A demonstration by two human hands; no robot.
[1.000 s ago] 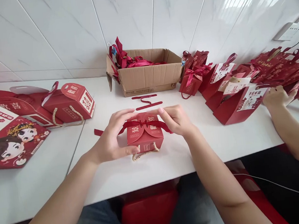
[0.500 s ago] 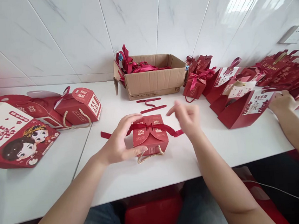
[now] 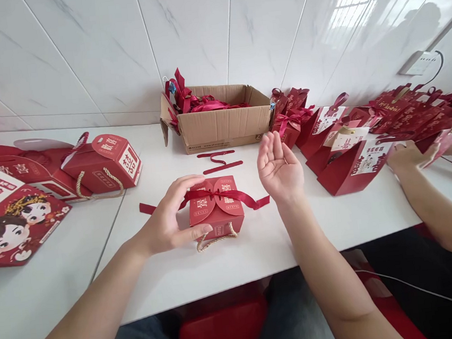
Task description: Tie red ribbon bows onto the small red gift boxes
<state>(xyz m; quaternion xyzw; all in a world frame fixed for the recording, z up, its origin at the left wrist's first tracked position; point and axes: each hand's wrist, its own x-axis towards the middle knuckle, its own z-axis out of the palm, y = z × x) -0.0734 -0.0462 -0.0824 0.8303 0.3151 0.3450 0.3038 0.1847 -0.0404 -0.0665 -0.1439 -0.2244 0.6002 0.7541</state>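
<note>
A small red gift box stands on the white table in front of me. Across its top runs a dark red ribbon, knotted at the middle with both ends spread sideways. A twisted rope handle hangs at the near side. My left hand grips the box from the left, thumb at the front and fingers at the back. To the right of the box, my right hand is raised, palm up, fingers stretched out, holding nothing.
Behind lies a cardboard box of red ribbons, with thin red strips before it. Larger gift boxes stand left. Red gift bags crowd the right, where a co-worker's hand touches one.
My right hand has turned from loosely curled fingers to an open, upturned palm. My left hand stays on the gift box. The view has swung slightly right, and another forearm shows at the right edge.
</note>
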